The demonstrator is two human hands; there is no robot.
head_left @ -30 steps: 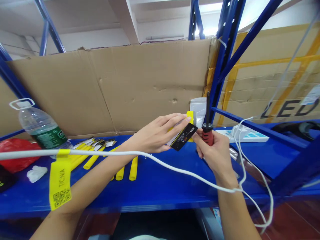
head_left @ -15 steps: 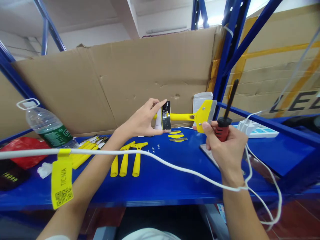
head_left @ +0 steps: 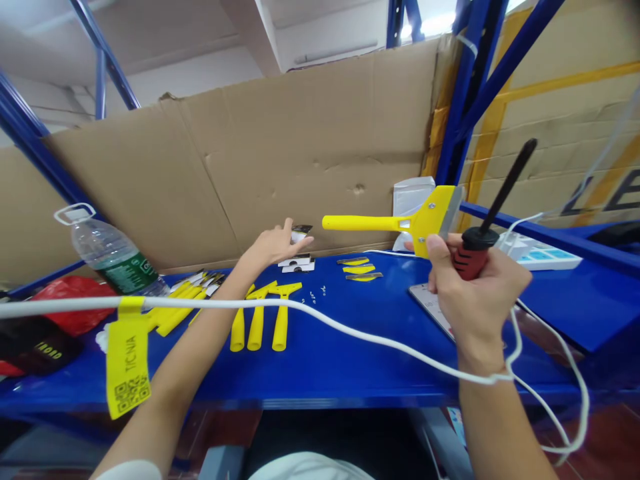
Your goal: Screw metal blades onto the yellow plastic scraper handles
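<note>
My right hand [head_left: 483, 287] is closed around the red handle of a black-shafted screwdriver [head_left: 470, 257]. Thumb and fingers also pinch the head of a yellow scraper [head_left: 430, 223], whose metal blade points right and handle points left. Near the cardboard, my left hand [head_left: 273, 247] has a small black-and-white card [head_left: 301, 233] between thumb and fingers. Just below it lie white cards with dark cut-outs [head_left: 297, 264]. Several small yellow-and-dark blade pieces [head_left: 359, 269] rest to their right. Yellow scraper handles [head_left: 281, 320] lie side by side nearer the front.
A white cable [head_left: 350, 333] with a yellow tag [head_left: 129, 367] crosses in front of both arms. On the blue shelf [head_left: 330, 373] are a water bottle [head_left: 117, 257], more yellow scrapers [head_left: 180, 307], a phone [head_left: 430, 307] and a power strip [head_left: 545, 253]. Cardboard [head_left: 310, 153] stands behind.
My left hand has drawn the black-and-white card off the scraper's handle and moved left and down towards the white cards. The scraper and screwdriver have shifted right.
</note>
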